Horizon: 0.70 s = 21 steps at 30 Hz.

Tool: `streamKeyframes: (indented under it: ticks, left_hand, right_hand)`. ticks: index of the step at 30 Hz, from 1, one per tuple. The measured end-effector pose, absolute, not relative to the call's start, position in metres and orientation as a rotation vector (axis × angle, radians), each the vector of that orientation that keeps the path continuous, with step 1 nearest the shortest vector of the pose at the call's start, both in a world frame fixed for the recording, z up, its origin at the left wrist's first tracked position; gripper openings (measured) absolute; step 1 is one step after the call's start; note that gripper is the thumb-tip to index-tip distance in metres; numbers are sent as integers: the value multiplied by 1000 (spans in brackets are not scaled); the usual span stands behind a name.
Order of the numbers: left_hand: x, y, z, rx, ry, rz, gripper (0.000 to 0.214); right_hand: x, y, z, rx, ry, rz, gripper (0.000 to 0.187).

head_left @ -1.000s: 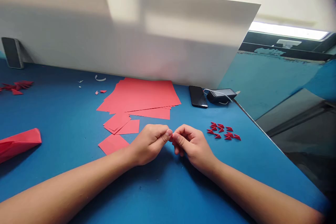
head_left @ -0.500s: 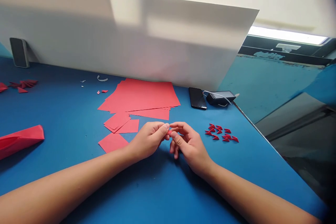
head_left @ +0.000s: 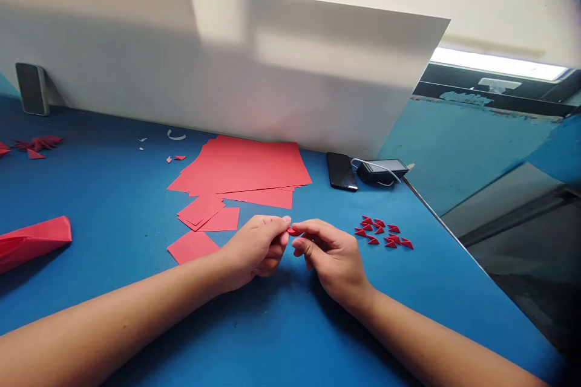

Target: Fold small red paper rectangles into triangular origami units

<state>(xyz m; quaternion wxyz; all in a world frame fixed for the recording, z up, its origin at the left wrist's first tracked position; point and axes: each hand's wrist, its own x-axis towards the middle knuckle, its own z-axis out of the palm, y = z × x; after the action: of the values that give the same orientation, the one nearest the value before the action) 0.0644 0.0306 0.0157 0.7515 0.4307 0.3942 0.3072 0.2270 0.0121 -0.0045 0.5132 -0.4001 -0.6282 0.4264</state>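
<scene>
Left hand (head_left: 256, 246) and right hand (head_left: 331, 257) close together over the blue table (head_left: 113, 205), fingertips meeting at a small red paper piece (head_left: 293, 231). Left thumb and fingers pinched on it; right fingers right up against it, though contact hard to tell from this view, piece mostly hidden. Step in hand: fingertip work on this one piece. Next move calls for a steady pinch, piece being so small. Just right of the hands, a loose cluster of folded red triangles (head_left: 381, 231). To the left, cut red paper squares (head_left: 193, 247) below a stack of red paper sheets (head_left: 240, 166). Farther left, a folded red paper bundle (head_left: 31, 242). Behind, a black phone (head_left: 341, 171) beside a power bank (head_left: 380, 170) with a white cable.
</scene>
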Motion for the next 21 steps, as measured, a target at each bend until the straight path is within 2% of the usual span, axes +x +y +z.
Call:
streamKeyframes:
  ticks: [3,6,10,14,21]
  left_hand:
    - [65,29,15,1023,869,631,42]
    - [63,27,13,1406,973,724,47]
    - [59,26,12,1920,1085,914,36]
    - [57,25,13,2222,1017,796,27]
    - [56,27,2,2503,1075,706,29]
  right_hand:
    - [227,11,-4,-999,-1497,955,8]
    - [228,11,-4,-1065,-1452,992,12]
    - [227,12,-4,-1122,-1422,1067,17]
    - [227,11,-1,-1145,-1397,1117,19]
    - [228,10,6,-1148,-1495,1086,19]
